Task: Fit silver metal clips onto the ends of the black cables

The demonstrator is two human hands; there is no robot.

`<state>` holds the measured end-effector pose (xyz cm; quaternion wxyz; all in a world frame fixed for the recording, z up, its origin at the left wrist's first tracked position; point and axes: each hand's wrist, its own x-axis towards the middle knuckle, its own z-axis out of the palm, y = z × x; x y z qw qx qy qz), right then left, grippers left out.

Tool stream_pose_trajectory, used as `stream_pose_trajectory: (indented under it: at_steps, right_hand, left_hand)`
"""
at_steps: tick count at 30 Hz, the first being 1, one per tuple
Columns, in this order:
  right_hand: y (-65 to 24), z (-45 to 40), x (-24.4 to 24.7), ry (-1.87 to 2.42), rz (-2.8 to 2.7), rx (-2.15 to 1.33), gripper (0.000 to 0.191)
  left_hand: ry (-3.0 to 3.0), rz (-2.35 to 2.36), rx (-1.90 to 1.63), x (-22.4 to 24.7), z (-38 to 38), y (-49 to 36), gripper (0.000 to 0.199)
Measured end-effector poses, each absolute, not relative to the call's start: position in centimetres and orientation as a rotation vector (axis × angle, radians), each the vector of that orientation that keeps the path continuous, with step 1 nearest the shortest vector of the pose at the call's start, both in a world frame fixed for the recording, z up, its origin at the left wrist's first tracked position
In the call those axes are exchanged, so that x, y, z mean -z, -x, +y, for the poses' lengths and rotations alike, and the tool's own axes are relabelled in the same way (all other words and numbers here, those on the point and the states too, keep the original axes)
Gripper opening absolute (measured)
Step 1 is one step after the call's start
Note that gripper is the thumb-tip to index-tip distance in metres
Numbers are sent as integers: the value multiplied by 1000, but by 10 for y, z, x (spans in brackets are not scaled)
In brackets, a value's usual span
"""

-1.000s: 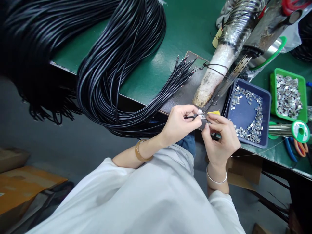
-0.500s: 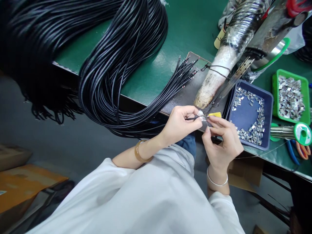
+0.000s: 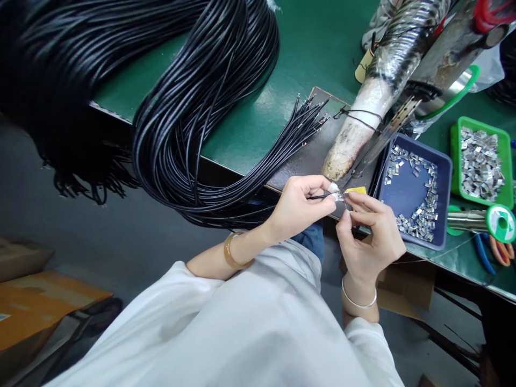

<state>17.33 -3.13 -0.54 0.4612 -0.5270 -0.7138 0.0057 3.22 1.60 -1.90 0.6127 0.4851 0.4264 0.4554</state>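
Note:
My left hand (image 3: 298, 207) pinches a black cable (image 3: 319, 196) near its stripped end, where a small metal piece shows between the fingertips. Close on its right, my right hand (image 3: 370, 228) has thumb and fingers closed on a thin solder wire (image 3: 419, 260), which trails off to a spool (image 3: 467, 219). The two sets of fingertips almost meet at the cable end. Just above them hangs the lower end of a slim metal rod (image 3: 381, 142), possibly a soldering iron. A yellow pad (image 3: 357, 190) lies behind the fingers.
A thick bundle of black cables (image 3: 177, 123) spreads over the green table (image 3: 310, 32) and hangs off its edge. A white-wrapped duct (image 3: 355, 126) slants down above my hands. Small metal parts fill a blue tray (image 3: 445, 183) and a green tray (image 3: 507, 161). Pliers (image 3: 484, 255) lie at right.
My right hand has shifted very slightly to the right, still on the solder wire. The left hand keeps its hold on the cable; the whole view has drifted a little.

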Motion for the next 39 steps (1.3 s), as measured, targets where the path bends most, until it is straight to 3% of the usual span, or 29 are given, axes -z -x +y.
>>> stream_pose_trajectory:
  at_steps: [10, 18, 29, 39]
  right_hand:
    - [-176, -34, 13, 1274, -1778, 96, 24]
    - [-178, -38, 5, 1357, -1574, -353, 11]
    - [-178, -34, 10, 1346, -1710, -1, 16]
    - [-176, -27, 15, 1336, -1760, 56, 20]
  left_hand:
    - [-1106, 933, -986, 16, 14, -28, 7]
    - [-1061, 811, -896, 14, 9, -23, 10]
    - [-1019, 818, -1015, 16, 12, -27, 8]
    - [-1155, 974, -1108, 21, 13, -33, 11]
